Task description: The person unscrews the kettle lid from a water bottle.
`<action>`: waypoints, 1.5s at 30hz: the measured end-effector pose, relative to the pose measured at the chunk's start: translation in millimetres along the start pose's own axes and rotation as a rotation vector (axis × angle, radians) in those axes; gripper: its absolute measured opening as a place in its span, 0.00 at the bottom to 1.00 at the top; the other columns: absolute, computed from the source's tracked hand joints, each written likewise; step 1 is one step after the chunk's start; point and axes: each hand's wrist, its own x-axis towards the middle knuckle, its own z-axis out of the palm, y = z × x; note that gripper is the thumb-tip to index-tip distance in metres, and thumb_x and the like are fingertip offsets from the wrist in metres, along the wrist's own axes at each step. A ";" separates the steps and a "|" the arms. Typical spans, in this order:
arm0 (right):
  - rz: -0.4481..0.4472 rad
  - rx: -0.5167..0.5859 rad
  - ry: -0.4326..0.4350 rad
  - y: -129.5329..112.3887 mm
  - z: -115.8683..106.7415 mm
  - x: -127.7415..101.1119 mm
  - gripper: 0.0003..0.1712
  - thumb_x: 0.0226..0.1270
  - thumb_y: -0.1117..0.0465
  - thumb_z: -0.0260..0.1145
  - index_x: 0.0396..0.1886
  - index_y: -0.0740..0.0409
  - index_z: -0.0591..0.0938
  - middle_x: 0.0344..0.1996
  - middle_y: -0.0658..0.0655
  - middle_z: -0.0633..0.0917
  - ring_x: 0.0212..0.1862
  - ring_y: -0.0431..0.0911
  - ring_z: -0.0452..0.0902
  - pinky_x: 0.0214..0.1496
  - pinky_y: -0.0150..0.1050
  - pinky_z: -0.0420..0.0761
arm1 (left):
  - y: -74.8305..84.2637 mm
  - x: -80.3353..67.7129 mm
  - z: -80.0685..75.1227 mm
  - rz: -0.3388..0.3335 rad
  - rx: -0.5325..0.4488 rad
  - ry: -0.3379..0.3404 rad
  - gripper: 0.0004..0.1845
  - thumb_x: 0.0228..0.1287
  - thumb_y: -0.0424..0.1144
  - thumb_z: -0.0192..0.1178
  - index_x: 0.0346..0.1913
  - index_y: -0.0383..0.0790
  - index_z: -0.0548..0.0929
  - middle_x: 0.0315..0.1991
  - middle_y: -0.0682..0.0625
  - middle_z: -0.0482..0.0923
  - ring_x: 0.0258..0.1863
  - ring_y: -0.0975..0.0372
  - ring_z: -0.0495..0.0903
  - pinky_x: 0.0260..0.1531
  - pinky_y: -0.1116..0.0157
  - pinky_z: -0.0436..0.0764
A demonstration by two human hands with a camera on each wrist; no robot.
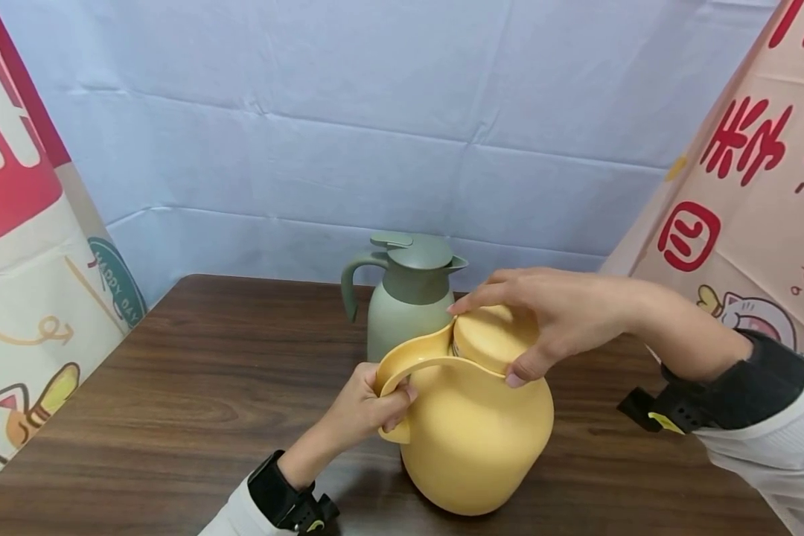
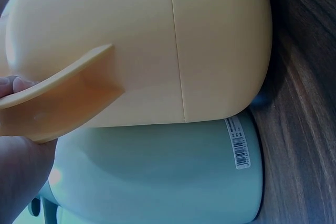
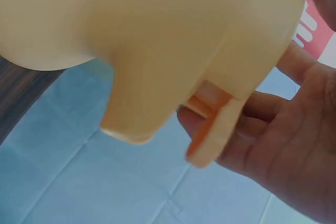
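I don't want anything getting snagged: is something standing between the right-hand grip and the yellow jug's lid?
Nothing visible does: the right-hand grip already touches the lid, fingers and thumb spanning it. The green jug stands behind the yellow jug, not between them.

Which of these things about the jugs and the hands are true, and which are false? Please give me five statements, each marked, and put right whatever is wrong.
1. The left hand holds the handle of the yellow jug. True.
2. The right hand lies flat on the table. False: it grips the yellow lid at the top of the yellow jug.
3. In the head view, the green jug stands behind the yellow one. True.
4. The barcode label is stuck on the yellow jug. False: it is on the green jug, near its base.
5. Both wrists wear black bands. True.
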 end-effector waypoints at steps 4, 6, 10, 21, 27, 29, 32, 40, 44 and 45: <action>0.031 -0.027 -0.007 -5.8 -7.9 0.5 0.41 0.46 0.42 0.74 0.63 0.40 0.71 0.50 0.46 0.74 0.49 0.43 0.68 0.48 0.45 0.69 | 0.0 0.2 -0.1 0.009 0.001 -0.001 0.15 0.61 0.22 0.48 0.17 0.35 0.68 0.07 0.44 0.61 0.07 0.57 0.62 0.11 0.67 0.64; 0.045 -0.023 -0.003 -8.6 -13.6 -0.6 0.41 0.46 0.42 0.74 0.63 0.39 0.71 0.50 0.45 0.74 0.47 0.42 0.68 0.47 0.44 0.69 | 0.1 0.3 -0.2 0.014 0.005 0.000 0.15 0.61 0.22 0.48 0.17 0.35 0.68 0.07 0.44 0.61 0.07 0.57 0.62 0.12 0.67 0.64; 0.058 -0.017 0.016 -12.7 -24.0 -5.3 0.43 0.45 0.38 0.73 0.63 0.37 0.69 0.48 0.44 0.74 0.43 0.42 0.69 0.43 0.42 0.70 | 0.3 0.2 -0.4 0.013 0.010 0.001 0.15 0.61 0.22 0.49 0.17 0.35 0.68 0.07 0.44 0.61 0.07 0.57 0.62 0.12 0.68 0.64; 0.086 -0.034 0.032 -13.9 -27.5 -10.9 0.45 0.42 0.35 0.73 0.63 0.35 0.69 0.48 0.41 0.73 0.43 0.41 0.69 0.44 0.42 0.70 | -0.2 0.5 0.2 0.012 -0.005 -0.010 0.15 0.62 0.22 0.48 0.18 0.35 0.67 0.08 0.44 0.60 0.08 0.57 0.61 0.12 0.68 0.64; 0.093 -0.039 0.035 -12.0 -28.0 -16.2 0.43 0.44 0.41 0.75 0.63 0.32 0.68 0.43 0.41 0.73 0.40 0.41 0.69 0.40 0.40 0.71 | -0.1 0.0 1.4 0.008 -0.010 -0.009 0.14 0.61 0.23 0.48 0.18 0.35 0.68 0.07 0.44 0.60 0.08 0.56 0.62 0.13 0.68 0.64; 0.086 -0.041 0.043 -10.8 -28.2 -19.0 0.44 0.44 0.46 0.76 0.63 0.31 0.67 0.41 0.41 0.73 0.39 0.41 0.69 0.39 0.40 0.71 | 0.0 -0.3 1.5 0.010 -0.008 -0.007 0.14 0.61 0.23 0.48 0.18 0.35 0.68 0.07 0.44 0.61 0.08 0.56 0.62 0.13 0.68 0.64; 0.072 -0.034 0.047 -8.2 -28.6 -25.4 0.44 0.44 0.50 0.76 0.63 0.30 0.67 0.42 0.40 0.73 0.39 0.40 0.69 0.38 0.39 0.72 | 0.5 -0.5 1.5 0.013 -0.002 -0.004 0.15 0.61 0.23 0.48 0.17 0.35 0.68 0.07 0.44 0.61 0.08 0.56 0.62 0.13 0.68 0.64; 0.022 -0.070 0.119 -4.9 -29.5 -45.8 0.44 0.46 0.51 0.76 0.64 0.30 0.66 0.41 0.39 0.72 0.34 0.37 0.69 0.31 0.35 0.72 | -0.4 -0.6 1.3 0.011 -0.006 -0.001 0.15 0.61 0.22 0.48 0.17 0.35 0.67 0.07 0.44 0.61 0.08 0.56 0.62 0.13 0.68 0.64; 0.045 -0.109 0.167 -4.2 -31.3 -53.2 0.45 0.42 0.51 0.79 0.62 0.29 0.68 0.43 0.39 0.73 0.34 0.36 0.69 0.30 0.34 0.72 | 0.2 -0.6 1.3 0.015 -0.008 0.003 0.14 0.61 0.22 0.48 0.18 0.35 0.67 0.07 0.44 0.60 0.07 0.56 0.61 0.12 0.68 0.64; 0.058 -0.120 0.175 -3.6 -31.2 -55.1 0.46 0.41 0.50 0.79 0.62 0.29 0.68 0.43 0.38 0.73 0.34 0.36 0.69 0.30 0.34 0.72 | 0.6 -0.6 1.3 0.016 -0.007 0.005 0.14 0.60 0.22 0.48 0.18 0.35 0.67 0.07 0.44 0.60 0.07 0.56 0.61 0.12 0.68 0.64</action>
